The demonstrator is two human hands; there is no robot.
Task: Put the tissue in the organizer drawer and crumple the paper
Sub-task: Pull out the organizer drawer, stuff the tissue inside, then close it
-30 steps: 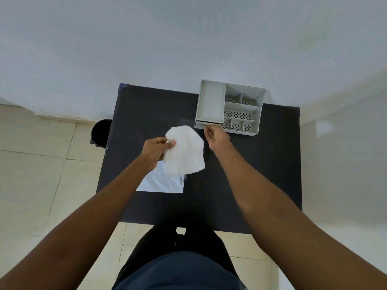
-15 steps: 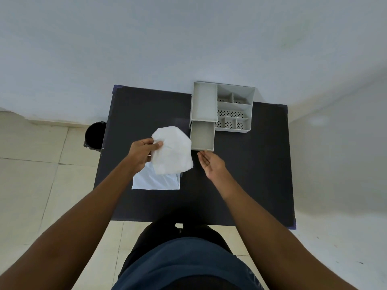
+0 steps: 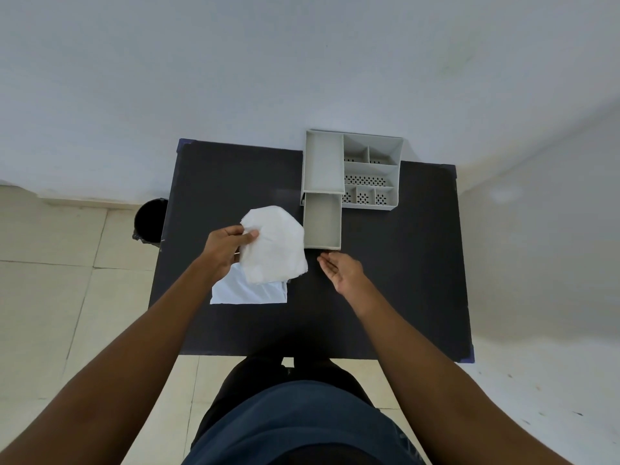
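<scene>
My left hand [image 3: 225, 246] holds a white tissue [image 3: 273, 245] by its left edge, above the black table [image 3: 402, 280]. A sheet of white paper [image 3: 246, 292] lies flat on the table under the tissue, partly hidden by it. The grey organizer [image 3: 369, 171] stands at the table's far edge. Its drawer [image 3: 322, 223] is pulled out toward me and looks empty. My right hand [image 3: 342, 271] hovers just in front of the drawer's front wall, fingers apart, holding nothing.
A black bin [image 3: 149, 219] stands on the tiled floor to the left of the table. A white wall runs behind the table. My legs are at the table's near edge.
My right hand pulled the drawer out of the organizer toward me, then let go of it. My left hand kept hold of the tissue.
</scene>
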